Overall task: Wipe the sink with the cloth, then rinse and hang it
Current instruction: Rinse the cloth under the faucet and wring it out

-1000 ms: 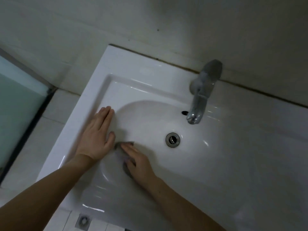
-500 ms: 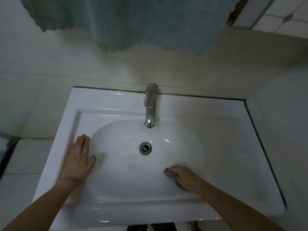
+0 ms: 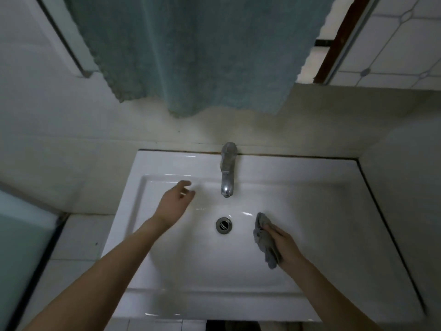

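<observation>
A white rectangular sink (image 3: pixel 310 177) fills the lower middle of the head view, with a round metal drain (image 3: pixel 223 225) in its bowl. A chrome tap (image 3: pixel 227 173) stands at the back rim, no water running. My right hand (image 3: pixel 285 244) grips a bunched grey cloth (image 3: pixel 265 240) over the bowl, just right of the drain. My left hand (image 3: pixel 175 201) hovers above the bowl's back left, fingers apart and empty, a short way left of the tap's spout.
A large teal towel (image 3: pixel 198 51) hangs on the wall above the tap. A frosted glass panel (image 3: pixel 21 244) stands at the left. A wall (image 3: pixel 410 211) closes in on the right of the sink. Tiled wall shows at the top right.
My left hand has lifted off the sink's left rim and moved up toward the tap. My right hand has raised the cloth off the bowl, nearer the drain. The camera has tilted up.
</observation>
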A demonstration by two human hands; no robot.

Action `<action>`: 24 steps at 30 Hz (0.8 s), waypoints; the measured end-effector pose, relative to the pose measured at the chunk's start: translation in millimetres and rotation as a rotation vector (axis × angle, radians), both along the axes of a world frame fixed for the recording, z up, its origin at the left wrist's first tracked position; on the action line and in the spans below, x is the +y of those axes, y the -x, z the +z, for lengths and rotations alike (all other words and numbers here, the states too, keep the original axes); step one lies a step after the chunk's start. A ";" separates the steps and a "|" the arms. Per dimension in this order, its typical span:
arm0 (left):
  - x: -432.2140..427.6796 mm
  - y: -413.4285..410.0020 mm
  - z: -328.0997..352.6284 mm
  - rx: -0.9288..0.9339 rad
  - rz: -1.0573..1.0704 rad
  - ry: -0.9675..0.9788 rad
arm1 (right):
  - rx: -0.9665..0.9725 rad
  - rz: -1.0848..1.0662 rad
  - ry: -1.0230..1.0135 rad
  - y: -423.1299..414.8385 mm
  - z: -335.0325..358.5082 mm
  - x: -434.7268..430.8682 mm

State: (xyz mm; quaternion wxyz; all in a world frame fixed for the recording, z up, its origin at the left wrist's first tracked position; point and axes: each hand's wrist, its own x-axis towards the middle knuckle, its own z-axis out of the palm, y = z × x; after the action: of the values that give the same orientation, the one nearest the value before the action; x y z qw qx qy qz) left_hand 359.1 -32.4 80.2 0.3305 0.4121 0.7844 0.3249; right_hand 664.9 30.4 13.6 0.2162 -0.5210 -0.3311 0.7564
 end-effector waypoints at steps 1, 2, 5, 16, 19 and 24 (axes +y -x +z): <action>14.7 -13.2 11.9 -0.140 0.049 -0.055 | 0.092 -0.025 0.067 1.5 2.1 1.4; 29.3 -24.9 20.8 -0.265 0.101 -0.105 | 0.174 -0.044 0.114 2.7 4.0 2.9; 67.3 -48.6 33.6 -0.558 0.226 -0.130 | 0.257 -0.069 0.187 2.2 -1.6 6.3; 118.7 -67.9 37.8 -0.617 0.477 -0.146 | 0.103 0.034 0.337 9.1 -26.4 10.1; 126.6 -64.4 41.0 -0.587 0.469 -0.142 | 0.111 0.035 0.451 25.0 -27.6 16.0; 118.7 -56.0 44.3 -0.615 0.322 -0.110 | 0.052 0.072 0.407 74.9 -23.9 32.4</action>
State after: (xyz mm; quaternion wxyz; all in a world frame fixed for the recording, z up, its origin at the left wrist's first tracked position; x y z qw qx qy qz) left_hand 415.2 86.3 124.6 0.4731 0.1833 0.6843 0.5237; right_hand 590.0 62.8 -10.3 0.0878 -0.5222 -0.1843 0.8280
